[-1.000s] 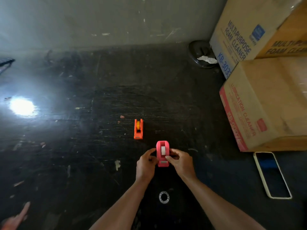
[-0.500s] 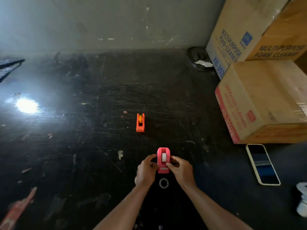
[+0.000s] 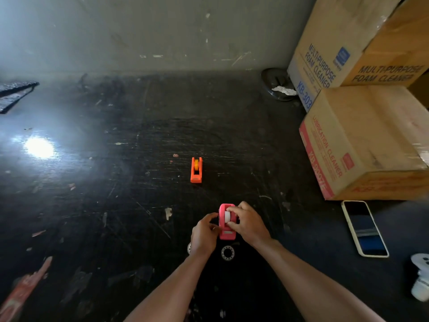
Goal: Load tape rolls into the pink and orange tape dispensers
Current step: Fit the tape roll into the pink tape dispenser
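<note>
The pink tape dispenser (image 3: 226,233) stands on the dark tabletop (image 3: 139,194) near me, with a white tape roll (image 3: 227,217) in its cradle. My left hand (image 3: 203,235) grips the dispenser's left side. The fingers of my right hand (image 3: 248,223) pinch the white roll from the right and above. Farther out, the orange tape dispenser (image 3: 196,170) stands alone with a yellow roll (image 3: 196,164) seated in it. A small ring-shaped tape core (image 3: 227,253) lies just behind the pink dispenser, close to my wrists.
Stacked cardboard boxes (image 3: 362,140) fill the right side. A phone (image 3: 364,228) lies flat in front of them, a white object (image 3: 421,280) at the right edge. A round dark lid (image 3: 276,84) sits by the wall. A red wrapper (image 3: 21,291) lies lower left.
My right hand has moved up over the white roll, fingers now curled on top of it. The view has shifted a little; the orange dispenser stays put.
</note>
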Demonstrator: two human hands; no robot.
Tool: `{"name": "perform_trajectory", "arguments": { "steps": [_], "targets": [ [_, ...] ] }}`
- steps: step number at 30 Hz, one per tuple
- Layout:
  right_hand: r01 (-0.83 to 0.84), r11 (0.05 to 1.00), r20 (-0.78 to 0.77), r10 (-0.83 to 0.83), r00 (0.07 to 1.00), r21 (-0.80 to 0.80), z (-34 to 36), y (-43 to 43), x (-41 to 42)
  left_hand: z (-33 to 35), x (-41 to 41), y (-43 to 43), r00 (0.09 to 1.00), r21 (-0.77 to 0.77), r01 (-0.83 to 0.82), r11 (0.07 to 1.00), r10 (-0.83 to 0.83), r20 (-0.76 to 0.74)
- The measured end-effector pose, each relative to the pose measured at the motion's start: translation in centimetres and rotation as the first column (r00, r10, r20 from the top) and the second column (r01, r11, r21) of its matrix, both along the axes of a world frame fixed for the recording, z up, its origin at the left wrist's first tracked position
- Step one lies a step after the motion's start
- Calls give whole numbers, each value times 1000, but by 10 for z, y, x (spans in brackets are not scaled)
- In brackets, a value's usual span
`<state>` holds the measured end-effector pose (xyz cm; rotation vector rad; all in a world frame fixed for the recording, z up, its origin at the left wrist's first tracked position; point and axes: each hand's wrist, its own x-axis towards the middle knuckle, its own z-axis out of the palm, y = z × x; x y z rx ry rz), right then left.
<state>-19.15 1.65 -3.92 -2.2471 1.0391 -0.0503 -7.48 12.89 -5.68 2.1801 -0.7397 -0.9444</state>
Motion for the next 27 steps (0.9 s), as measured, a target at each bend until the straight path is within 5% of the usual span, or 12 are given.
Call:
{"name": "perform_trajectory", "arguments": {
  "steps": [12, 27],
  "targets": [
    [-28, 1000, 126, 29, 992, -11, 19, 10, -19, 22, -9, 7, 989, -202, -103, 974, 80, -123],
    [82, 994, 219, -95, 971, 68, 16, 29, -49, 30, -17, 15, 994, -171, -68, 983, 52, -92]
  ]
}}
